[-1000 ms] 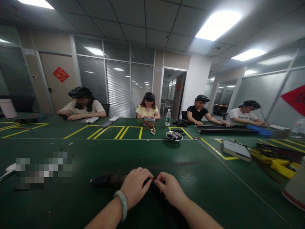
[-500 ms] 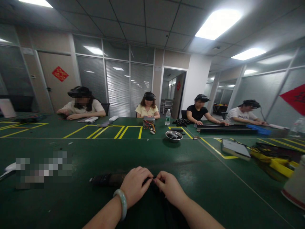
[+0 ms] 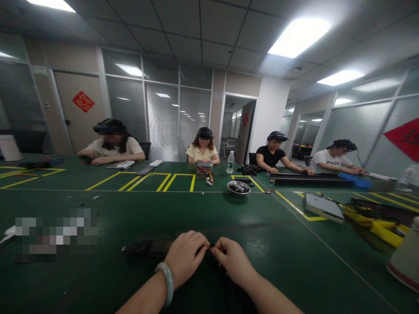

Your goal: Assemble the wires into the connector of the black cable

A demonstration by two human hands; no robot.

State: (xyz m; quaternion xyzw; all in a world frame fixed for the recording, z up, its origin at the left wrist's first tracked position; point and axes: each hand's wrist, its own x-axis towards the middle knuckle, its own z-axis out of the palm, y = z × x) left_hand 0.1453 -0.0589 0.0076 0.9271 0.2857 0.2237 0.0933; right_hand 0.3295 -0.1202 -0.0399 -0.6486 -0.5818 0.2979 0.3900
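Note:
A long, dark, rounded tool (image 3: pixel 144 248) with a small bright tip at its left end lies on the green table in front of me. My left hand (image 3: pixel 186 255), with a pale green bangle (image 3: pixel 166 283) at the wrist, is closed over its right end, thumb and fingers pinched together. Beside it my right hand (image 3: pixel 231 259) is pinched too, its fingertips nearly meeting those of the left. Something small and dark sits between the fingertips, mostly hidden, and I cannot make out what it is. Dark cord-like material runs toward me below the hands.
A metal bowl (image 3: pixel 238 188) with dark parts stands ahead, near a water bottle (image 3: pixel 231 162). To the right are a silver box (image 3: pixel 323 207), a yellow tray (image 3: pixel 386 233) with cables and a pale container (image 3: pixel 406 261). Several people sit across the table (image 3: pixel 131 209).
Both hands stay pinched at nearly the same place, with only a slight shift of the fingers. The view has tilted a little; the tool lies where it was.

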